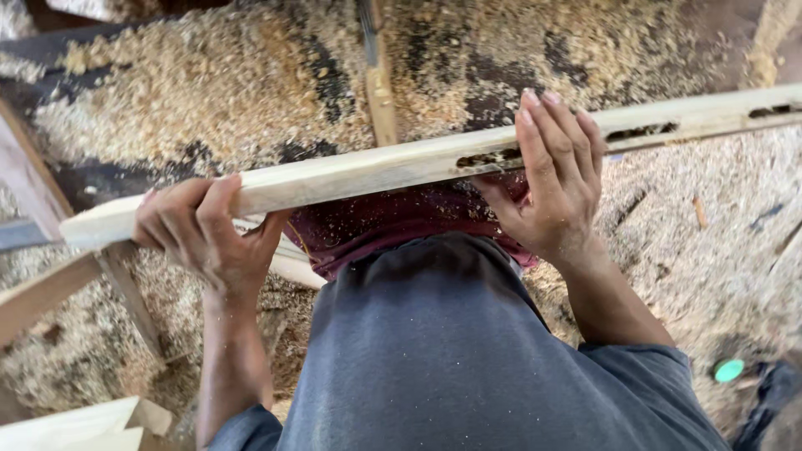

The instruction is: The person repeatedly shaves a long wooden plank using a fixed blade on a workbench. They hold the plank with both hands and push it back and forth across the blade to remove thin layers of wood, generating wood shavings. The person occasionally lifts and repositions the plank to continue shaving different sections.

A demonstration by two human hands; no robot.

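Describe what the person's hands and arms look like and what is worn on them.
Both hands are bare, without gloves, rings or a watch. The left hand and right hand carry specks of sawdust. Forearms are uncovered; short blue-grey sleeves end near the elbows.

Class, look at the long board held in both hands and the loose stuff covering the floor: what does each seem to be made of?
Board: pale raw wood, apparently unfinished, with visible grain and rough slots cut along it. Floor covering: probably sawdust and wood shavings, tan and crumbly. The left hand and right hand grip the board.
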